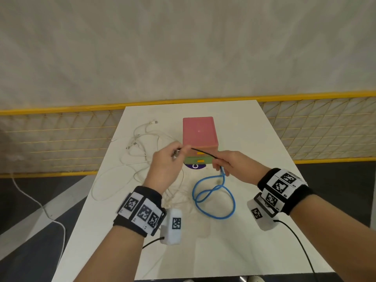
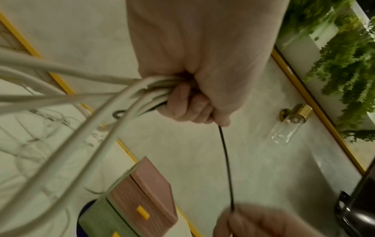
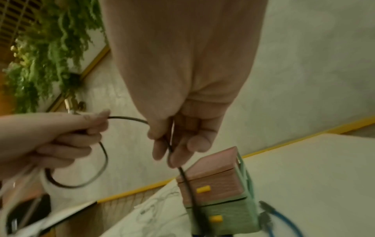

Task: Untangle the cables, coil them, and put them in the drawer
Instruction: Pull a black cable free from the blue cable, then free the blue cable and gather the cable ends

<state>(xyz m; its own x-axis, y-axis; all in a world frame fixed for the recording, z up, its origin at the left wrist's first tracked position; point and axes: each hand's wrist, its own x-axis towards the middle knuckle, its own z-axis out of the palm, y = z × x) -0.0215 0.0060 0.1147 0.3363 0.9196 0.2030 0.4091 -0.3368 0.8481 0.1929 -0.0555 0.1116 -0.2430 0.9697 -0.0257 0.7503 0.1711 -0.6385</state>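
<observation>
View from a head cam, looking down at a white table (image 1: 254, 139) w/ a small drawer unit (image 1: 200, 135), pink on top and green below, both drawers closed, each w/ a yellow pull.

Both hands are raised just in front of the unit, w/ a thin black cable (image 1: 203, 152) stretched between them. The left hand (image 1: 164, 165) is curled tight: it pinches the black cable near one end and, per the left wrist cam, also clutches a bundle of white cables (image 2: 97, 102). More white cable lies in loose tangled loops on the table to the left. The right hand (image 1: 234, 165) has its fingers curled round the black cable further along; a blue cable (image 1: 213, 196) seems to run up to this hand too, its loops resting on the table below and crossing once.

Key relation: the black cable's taut part runs roughly left-right, hand to hand, sloping slightly down to the right. The right wrist cam shows a slack loop of it hanging under the left hand, so that hand is nearer the tangle.

Judgement: untangling stage, approx. early; nothing coiled or stowed yet.
</observation>
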